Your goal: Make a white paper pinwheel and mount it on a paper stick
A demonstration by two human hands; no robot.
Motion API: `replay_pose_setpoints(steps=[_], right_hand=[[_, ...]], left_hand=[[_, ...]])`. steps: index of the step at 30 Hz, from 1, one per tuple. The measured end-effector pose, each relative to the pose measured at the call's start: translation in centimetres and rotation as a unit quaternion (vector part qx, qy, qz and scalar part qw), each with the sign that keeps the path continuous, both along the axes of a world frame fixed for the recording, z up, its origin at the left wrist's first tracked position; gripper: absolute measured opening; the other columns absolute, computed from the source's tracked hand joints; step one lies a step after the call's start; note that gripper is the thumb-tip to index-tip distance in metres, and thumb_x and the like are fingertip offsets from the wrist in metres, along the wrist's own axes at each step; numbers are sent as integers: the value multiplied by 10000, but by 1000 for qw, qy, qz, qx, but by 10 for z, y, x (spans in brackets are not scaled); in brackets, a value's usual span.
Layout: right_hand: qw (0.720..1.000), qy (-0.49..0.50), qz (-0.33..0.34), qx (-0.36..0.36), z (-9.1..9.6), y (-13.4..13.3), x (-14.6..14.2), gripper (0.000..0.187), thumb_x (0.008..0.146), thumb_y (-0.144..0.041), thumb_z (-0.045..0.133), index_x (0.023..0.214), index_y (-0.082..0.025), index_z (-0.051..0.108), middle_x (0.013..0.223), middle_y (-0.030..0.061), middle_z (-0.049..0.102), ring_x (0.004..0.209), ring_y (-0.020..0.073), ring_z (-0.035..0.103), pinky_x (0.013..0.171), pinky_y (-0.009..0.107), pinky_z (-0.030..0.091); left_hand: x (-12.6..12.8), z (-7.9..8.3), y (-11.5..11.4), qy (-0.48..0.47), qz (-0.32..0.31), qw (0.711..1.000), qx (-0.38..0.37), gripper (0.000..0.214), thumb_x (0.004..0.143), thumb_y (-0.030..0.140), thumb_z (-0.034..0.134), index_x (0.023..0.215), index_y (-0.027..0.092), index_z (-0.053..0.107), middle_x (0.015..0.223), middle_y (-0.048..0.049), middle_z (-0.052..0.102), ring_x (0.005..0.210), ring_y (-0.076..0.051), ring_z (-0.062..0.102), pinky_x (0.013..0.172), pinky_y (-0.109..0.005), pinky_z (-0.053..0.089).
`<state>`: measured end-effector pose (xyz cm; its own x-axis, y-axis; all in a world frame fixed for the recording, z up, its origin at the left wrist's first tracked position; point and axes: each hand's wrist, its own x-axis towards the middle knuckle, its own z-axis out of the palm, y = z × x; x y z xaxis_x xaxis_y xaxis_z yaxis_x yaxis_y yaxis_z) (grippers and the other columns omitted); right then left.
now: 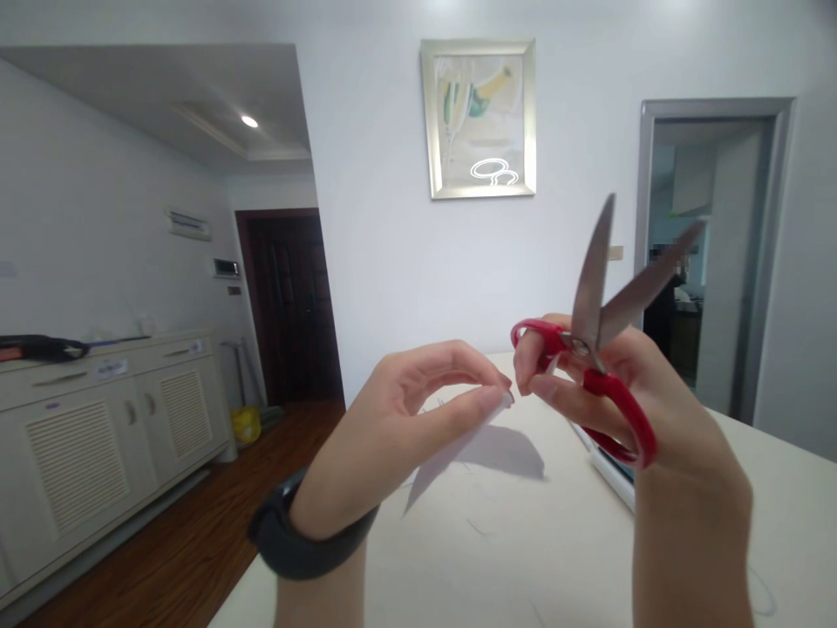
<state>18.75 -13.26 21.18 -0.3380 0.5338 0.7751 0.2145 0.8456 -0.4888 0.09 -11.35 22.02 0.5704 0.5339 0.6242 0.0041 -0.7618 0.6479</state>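
Note:
My left hand [411, 414], with a dark band [314, 532] on its wrist, pinches a thin white sheet of paper [432, 474] between thumb and fingertips. The paper hangs down above the table, partly hidden by the thumb. My right hand [683, 436] holds red-handled scissors [591, 292], with fingers in the handle loops. The blades are spread apart and point upward, away from the paper. The fingertips of both hands are close together but seem apart.
On the white table [471, 576] lie thin thread-like strands [480, 528]. A flat, white-edged object [613, 478] is partly behind my right hand. A cabinet [118, 445] stands at left, a yellow bucket [246, 425] on the floor, and a doorway [738, 262] at right.

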Motion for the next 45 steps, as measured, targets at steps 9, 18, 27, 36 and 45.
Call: replay_pose_setpoints(steps=[9,18,27,36,45], right_hand=[[997,9,74,33,1,0,-5,239,683,35,539,770,-186,563,733,-9,477,694,126,466,610,272,399],[994,18,106,11,2,-1,-5,264,660,53,508,792,-167,572,780,7,455,704,134,480,598,288,426],[993,4,115,-10,1,0,-4,204,716,-6,548,812,-187,542,791,-7,467,673,117,540,575,271,479],[995,-27,91,14,2,2,1,235,675,15,552,787,-192,565,794,9,497,737,141,512,635,285,492],[993,-9,115,2,3,2,-3,95,734,-107,604,796,-175,582,851,23,529,752,140,557,669,301,503]], left_hand=[[-1,-5,9,-22,-167,974,-149,84,798,231,591,813,156,626,761,-14,618,724,-110,561,642,-190,430],[0,-7,12,-17,-195,968,-155,173,786,231,604,930,135,616,846,-46,628,746,-134,592,681,-228,461],[6,-4,9,-33,-229,955,-187,180,780,165,601,939,171,517,867,-30,552,702,-127,588,634,-242,474],[8,0,2,-55,-251,936,-239,164,781,96,581,748,162,434,731,16,491,624,-82,546,589,-201,435],[7,-2,3,-64,-246,937,-241,171,785,64,572,753,159,434,775,14,511,646,-65,569,587,-170,439]])
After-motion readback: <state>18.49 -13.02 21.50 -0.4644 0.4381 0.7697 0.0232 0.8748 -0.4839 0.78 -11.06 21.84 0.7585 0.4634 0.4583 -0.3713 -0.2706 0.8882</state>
